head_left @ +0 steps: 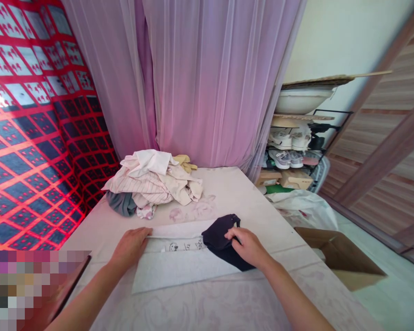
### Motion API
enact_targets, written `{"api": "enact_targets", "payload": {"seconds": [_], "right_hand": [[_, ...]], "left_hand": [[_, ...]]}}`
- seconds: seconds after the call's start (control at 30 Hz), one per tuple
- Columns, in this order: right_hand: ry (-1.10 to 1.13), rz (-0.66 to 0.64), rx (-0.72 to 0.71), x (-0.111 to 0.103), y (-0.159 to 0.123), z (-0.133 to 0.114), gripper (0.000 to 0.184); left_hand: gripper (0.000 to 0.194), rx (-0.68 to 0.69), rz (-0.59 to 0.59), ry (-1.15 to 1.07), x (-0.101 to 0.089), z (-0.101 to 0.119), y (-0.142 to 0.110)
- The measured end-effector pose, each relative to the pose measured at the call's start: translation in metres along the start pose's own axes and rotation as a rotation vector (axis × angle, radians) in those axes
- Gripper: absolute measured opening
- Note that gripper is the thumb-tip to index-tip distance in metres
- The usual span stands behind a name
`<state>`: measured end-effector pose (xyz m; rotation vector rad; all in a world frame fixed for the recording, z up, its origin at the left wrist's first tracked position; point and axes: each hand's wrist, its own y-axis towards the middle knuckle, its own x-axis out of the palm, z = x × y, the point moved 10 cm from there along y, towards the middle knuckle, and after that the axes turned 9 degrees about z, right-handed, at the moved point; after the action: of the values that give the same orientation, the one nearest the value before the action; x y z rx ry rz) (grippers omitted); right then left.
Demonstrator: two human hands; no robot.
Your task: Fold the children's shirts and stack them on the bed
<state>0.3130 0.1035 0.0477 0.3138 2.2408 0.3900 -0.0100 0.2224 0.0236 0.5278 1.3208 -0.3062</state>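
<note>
A light grey garment (179, 270) with black drawn prints lies partly folded on the table's patterned cover. At its right end is a dark cloth part (219, 234), bunched up; whether it is sewn to the grey part I cannot tell. My left hand (133, 244) is closed at the garment's left fold, thumb and fingertips on the cloth edge. With thumb and fingers pinched together, my right hand (246, 243) grips the dark cloth near its right side. A heap of crumpled clothes (152, 179), mostly pink, cream and white, sits beyond my hands to the left.
The covered table (248, 197) meets purple curtains (207, 82) at the back. A red-and-dark checked cloth (44, 128) hangs at left. Right of the table stand a shoe rack (310, 133) and an open cardboard box (334, 253) on the floor.
</note>
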Motion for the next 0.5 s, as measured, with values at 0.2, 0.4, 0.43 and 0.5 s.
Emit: {"api": "enact_targets", "payload": {"seconds": [0.2,0.4,0.43,0.5], "right_hand": [[-0.026,0.062,0.024,0.001,-0.011,-0.001,0.019],[-0.050,-0.025,-0.041,0.019,-0.020,-0.001,0.028],[-0.040,-0.022,-0.038,0.017,-0.018,0.001,0.031],[-0.023,0.026,0.013,0.004,-0.009,0.014,0.034]], "left_hand": [[0.028,0.013,-0.012,0.015,-0.001,0.001,0.001],[0.045,-0.050,-0.121,0.120,0.001,0.008,0.000],[0.047,-0.061,-0.124,0.143,-0.001,0.012,0.001],[0.045,-0.043,-0.101,0.144,-0.006,0.030,0.003]]}}
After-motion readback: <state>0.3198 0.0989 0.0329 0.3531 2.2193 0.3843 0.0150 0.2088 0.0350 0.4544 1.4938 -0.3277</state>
